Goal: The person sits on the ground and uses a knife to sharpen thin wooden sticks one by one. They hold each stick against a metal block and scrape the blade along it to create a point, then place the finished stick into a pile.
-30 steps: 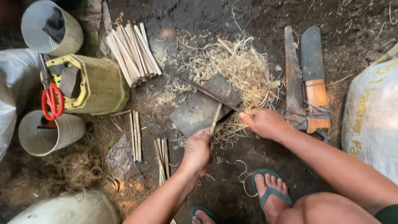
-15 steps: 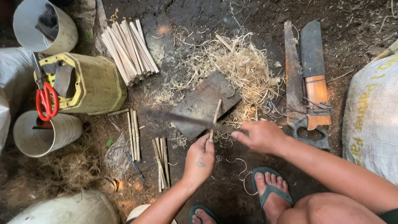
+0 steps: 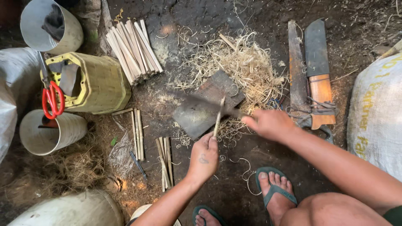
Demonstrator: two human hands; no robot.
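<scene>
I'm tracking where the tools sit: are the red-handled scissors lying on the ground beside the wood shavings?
No, the red-handled scissors hang on the rim of the yellow-green woven basket, far left of the wood shavings.

Left hand point(image 3: 204, 157) pinches a stick point(image 3: 218, 118) upright on the block point(image 3: 201, 113); right hand point(image 3: 271, 124) grips a blurred knife point(image 3: 209, 104) across it.

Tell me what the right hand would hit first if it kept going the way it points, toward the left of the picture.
Probably the thin stick that the left hand holds upright on the dark block; the right hand points its blurred blade at it. Depth is unclear.
</scene>
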